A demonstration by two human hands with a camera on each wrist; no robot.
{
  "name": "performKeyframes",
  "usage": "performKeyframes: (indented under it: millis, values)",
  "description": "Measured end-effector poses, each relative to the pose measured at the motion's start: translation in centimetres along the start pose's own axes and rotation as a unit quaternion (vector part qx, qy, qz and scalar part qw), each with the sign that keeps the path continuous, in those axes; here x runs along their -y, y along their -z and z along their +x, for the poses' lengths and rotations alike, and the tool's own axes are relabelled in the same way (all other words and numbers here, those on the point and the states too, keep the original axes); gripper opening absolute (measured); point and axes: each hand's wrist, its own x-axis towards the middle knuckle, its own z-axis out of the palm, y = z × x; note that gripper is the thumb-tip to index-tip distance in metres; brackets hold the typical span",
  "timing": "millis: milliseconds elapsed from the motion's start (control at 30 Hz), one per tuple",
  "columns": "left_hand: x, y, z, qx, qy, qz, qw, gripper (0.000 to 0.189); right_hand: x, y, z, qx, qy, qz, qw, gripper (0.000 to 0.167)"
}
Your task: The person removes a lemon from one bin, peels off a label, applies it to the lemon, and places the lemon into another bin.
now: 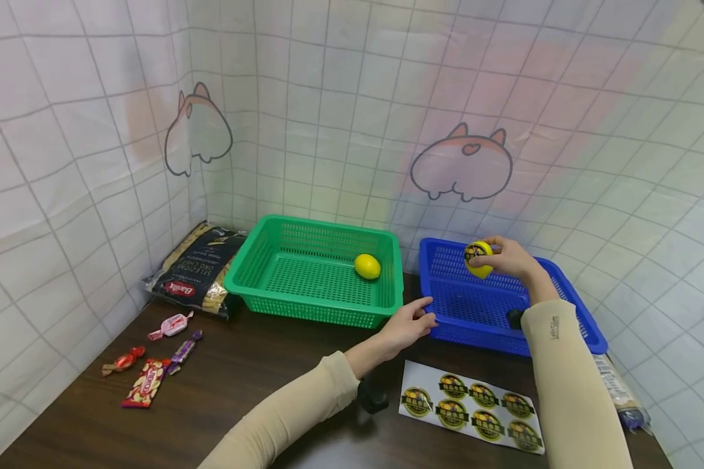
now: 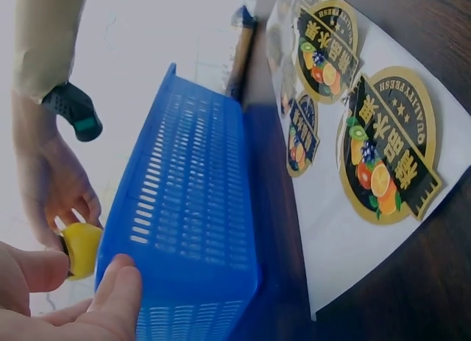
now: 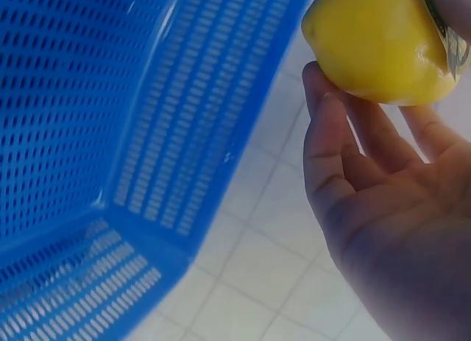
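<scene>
My right hand (image 1: 510, 257) grips a yellow lemon (image 3: 375, 43) above the blue basket (image 1: 463, 306), thumb on one side and fingers on the other. A round black and gold sticker (image 1: 476, 253) is on the lemon's side. At the left front corner of that basket is my left hand (image 1: 407, 326), its fingers loosely bent right at the rim and holding nothing. In front of the basket lies a white sticker sheet (image 1: 410, 381) with several round fruit stickers. A second lemon (image 1: 367, 266) lies in the green basket (image 1: 313, 306).
A black pasta bag (image 1: 193, 267) leans left of the green basket. Several wrapped candies (image 1: 146, 383) lie on the dark table (image 1: 234, 371) at the left. Another packet (image 1: 622, 391) is at the right, partly behind my sleeve. White grid-patterned cloth (image 1: 340, 130) hangs close behind the baskets.
</scene>
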Motion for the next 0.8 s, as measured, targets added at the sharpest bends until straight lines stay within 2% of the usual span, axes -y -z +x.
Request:
performKeyframes:
  millis: [167,300,433,633,800]
  values:
    - [0.3,-0.1,0.2,-0.016,-0.001,-0.003,0.9999,0.05,-0.4,0.2,1.0,0.007,-0.008,-0.057,0.9983,0.078]
    - [0.6,-0.1,0.3,-0.011,0.012,-0.007,0.9998,0.051,-0.9,-0.1,1.7,0.009,-0.01,-0.095,0.9954,0.08]
    - [0.7,-0.1,0.1,-0.003,0.019,0.0,0.9998,0.053,-1.6,-0.5,2.1,0.017,-0.011,-0.091,0.9956,0.082]
    - [0.5,-0.1,-0.3,-0.015,0.015,0.077,0.9968,0.053,-2.9,-1.2,2.7,0.023,-0.036,-0.098,0.9943,0.082]
    - [0.5,-0.5,-0.3,-0.036,0.005,0.05,0.9981,0.049,-3.0,-1.7,2.9,0.016,-0.053,-0.106,0.9928,0.079]
